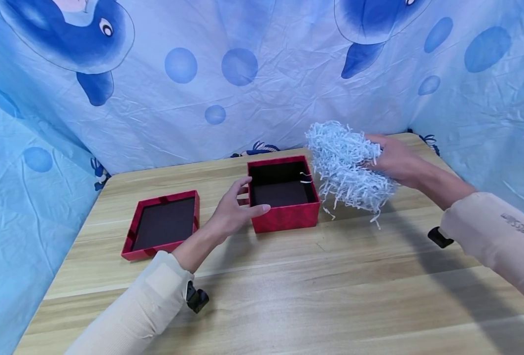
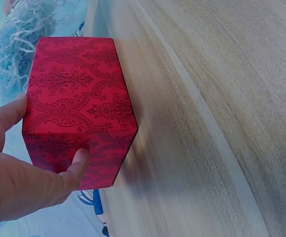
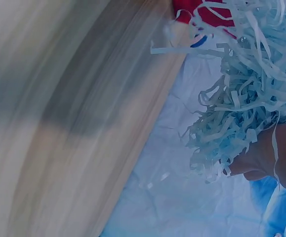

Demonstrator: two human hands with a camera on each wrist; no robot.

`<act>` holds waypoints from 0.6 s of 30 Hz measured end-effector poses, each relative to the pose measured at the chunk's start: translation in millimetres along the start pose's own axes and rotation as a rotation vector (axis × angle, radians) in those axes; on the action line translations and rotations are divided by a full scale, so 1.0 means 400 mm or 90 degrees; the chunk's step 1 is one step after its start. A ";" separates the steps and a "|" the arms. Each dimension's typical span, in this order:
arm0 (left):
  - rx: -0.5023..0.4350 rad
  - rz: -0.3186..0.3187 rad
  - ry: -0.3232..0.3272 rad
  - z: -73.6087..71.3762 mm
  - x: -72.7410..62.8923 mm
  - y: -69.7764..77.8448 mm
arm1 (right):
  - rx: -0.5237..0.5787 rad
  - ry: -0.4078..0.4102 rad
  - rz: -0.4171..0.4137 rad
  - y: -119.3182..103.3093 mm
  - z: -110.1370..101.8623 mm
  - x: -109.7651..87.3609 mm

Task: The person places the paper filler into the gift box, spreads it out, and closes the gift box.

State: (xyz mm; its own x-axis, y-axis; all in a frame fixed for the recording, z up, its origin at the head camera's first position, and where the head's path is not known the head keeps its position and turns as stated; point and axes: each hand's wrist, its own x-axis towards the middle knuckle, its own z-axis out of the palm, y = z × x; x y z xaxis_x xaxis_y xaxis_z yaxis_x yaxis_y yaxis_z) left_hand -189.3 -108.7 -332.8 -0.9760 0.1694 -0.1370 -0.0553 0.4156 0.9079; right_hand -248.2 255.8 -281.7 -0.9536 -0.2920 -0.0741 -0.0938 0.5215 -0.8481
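A red patterned box [image 1: 286, 218] with a dark inside stands on the table, its top uncovered. My left hand [image 1: 235, 209] is at the box's left side, fingers and thumb spread at its near left corner; in the left wrist view a finger meets the rim. My right hand [image 1: 395, 157] grips a big fluffy bunch of pale blue shredded paper [image 1: 348, 165], held just right of the box above the table. Loose strands hang from the bunch, and a couple of pale strands [image 1: 305, 180] show inside the box at its right wall. The paper hides most of the right fingertips.
Left of the box, a shallow red lid [image 1: 166, 224] lies on the wooden table [image 1: 288, 291] with its dark inside up. Behind and at both sides hangs a blue cloth [image 1: 279, 108] with whale and bubble prints, close to the table's back edge.
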 end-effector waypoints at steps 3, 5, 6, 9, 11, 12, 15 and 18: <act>0.000 0.001 0.001 0.000 0.000 -0.001 | -0.001 -0.002 -0.004 -0.019 0.015 0.007; -0.001 0.002 0.001 0.000 0.001 -0.002 | 0.001 0.000 -0.010 -0.031 0.024 0.012; -0.002 0.003 0.001 0.000 0.002 -0.003 | -0.003 0.000 -0.010 -0.036 0.026 0.014; -0.005 0.007 0.000 0.001 0.003 -0.005 | -0.021 0.000 -0.011 -0.049 0.036 0.024; -0.008 0.009 -0.001 0.001 0.003 -0.005 | -0.033 -0.002 -0.007 -0.059 0.043 0.030; -0.008 0.009 -0.001 0.001 0.003 -0.005 | -0.042 -0.002 -0.005 -0.063 0.047 0.034; -0.009 0.007 0.000 0.001 0.002 -0.004 | -0.052 -0.001 0.000 -0.079 0.061 0.041; -0.009 0.005 0.000 0.001 0.001 -0.003 | -0.052 -0.005 0.002 -0.091 0.074 0.048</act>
State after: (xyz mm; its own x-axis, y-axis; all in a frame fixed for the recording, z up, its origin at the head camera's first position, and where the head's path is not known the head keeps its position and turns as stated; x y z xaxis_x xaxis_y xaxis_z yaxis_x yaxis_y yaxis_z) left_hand -189.6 -108.8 -334.0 -0.9765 0.1725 -0.1294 -0.0502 0.4019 0.9143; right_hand -254.7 207.4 -267.6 -0.9516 -0.2961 -0.0817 -0.1134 0.5859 -0.8024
